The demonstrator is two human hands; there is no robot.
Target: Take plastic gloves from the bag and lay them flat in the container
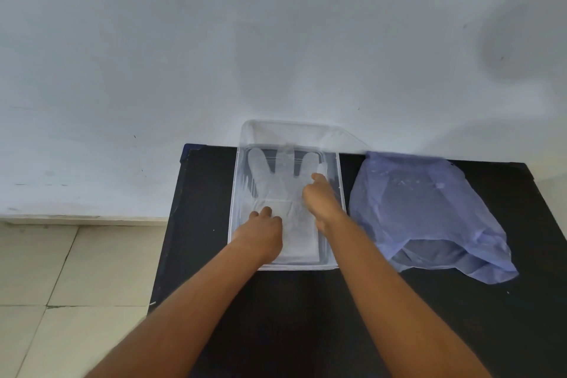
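A clear plastic container (234, 193) stands on the black table, its far end against the wall. A translucent plastic glove (276, 184) lies flat inside it, fingers pointing away from me. My left hand (264, 228) presses its curled fingers down on the glove's cuff area at the near left. My right hand (320, 198) rests on the glove's right side, fingertips pinched at the base of the rightmost finger. The blue plastic bag (429, 212) lies crumpled to the right of the container, its opening facing me.
The black table (202, 224) ends at the left beside a tiled floor (61, 270). A white wall (276, 40) rises directly behind the table.
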